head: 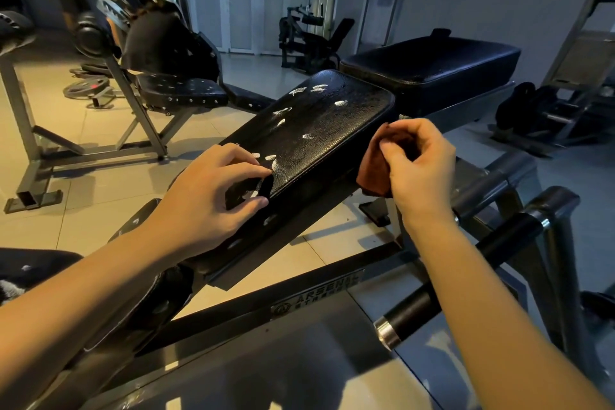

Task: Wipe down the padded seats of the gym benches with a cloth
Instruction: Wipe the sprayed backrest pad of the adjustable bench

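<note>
At the right edge of the padded seat (319,130), about halfway along it, the right hand (422,170) has a rust-brown cloth (374,173) bunched up. Fingers and thumb are curled and pinching it, and the cloth hangs against the side of the pad just below the top surface. Over at the near left corner, the left hand (213,196) grips the pad itself, fingertips on top and thumb tucked on the side, so that corner sits between them. So the two hands are well apart, one on each side of the seat.

The seat is black, tilted up away from the camera, and honestly pretty beat up, with white tears scattered all over the vinyl. Right behind its far edge is a second black pad (432,66), lying flat and looking in better shape. Under the seat runs a dark frame bar (233,313) with a label plate on it, and a black-gripped handle (466,270) with a chrome end pokes out below the right forearm. There's another worn bench (179,90) off to the left on the tiled floor (100,176), with weight plates (86,85) lying beyond it.
</note>
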